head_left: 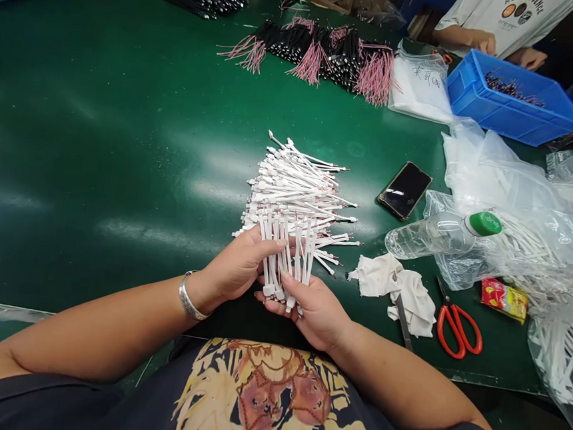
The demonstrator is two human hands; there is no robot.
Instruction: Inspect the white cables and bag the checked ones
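Both my hands hold a small bunch of short white cables (287, 255) over the near edge of the green table (95, 158). My left hand (239, 268), with a silver bracelet on its wrist, is curled round the bunch from the left. My right hand (311, 307) cups it from below, thumb pressed on the white plugs. Just beyond the hands lies a big pile of the same white cables (296, 186), their bare wire ends pointing right.
To the right lie a crumpled white cloth (400, 292), red-handled scissors (457, 327), a plastic bottle with a green cap (440, 234), a black phone (405, 189), clear bags and a blue bin (512, 97). Black cable bundles with pink wires (325, 54) lie farther back. Another person's hands (487, 42) rest behind the bin.
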